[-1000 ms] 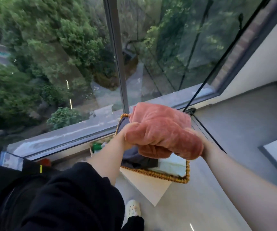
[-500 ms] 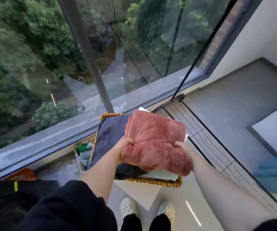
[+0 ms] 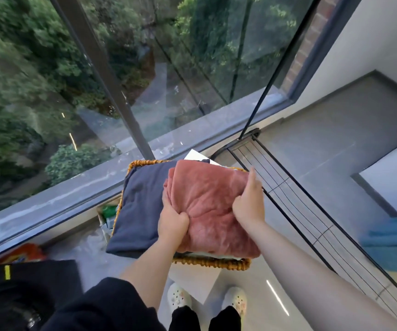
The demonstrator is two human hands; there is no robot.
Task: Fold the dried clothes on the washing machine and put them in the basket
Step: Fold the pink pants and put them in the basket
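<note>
A folded navy cloth point(image 3: 137, 204) fills the left side of the woven wicker basket point(image 3: 211, 263) and overhangs its near-left corner. A black wire drying rack point(image 3: 300, 211) stands just beyond the basket's right edge. The folded terracotta plush garment point(image 3: 211, 206) sits over the basket's right side. The left hand point(image 3: 172, 222) clutches the garment's near-left edge and the right hand point(image 3: 250, 204) grips its right edge. The basket stands on a grey tiled floor point(image 3: 335, 151) below a large window point(image 3: 192, 68).

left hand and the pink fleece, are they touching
Touching. The head view shows the left hand with its fingers curled into the folded pink fleece, bunching the fabric, above the wicker basket.
</note>
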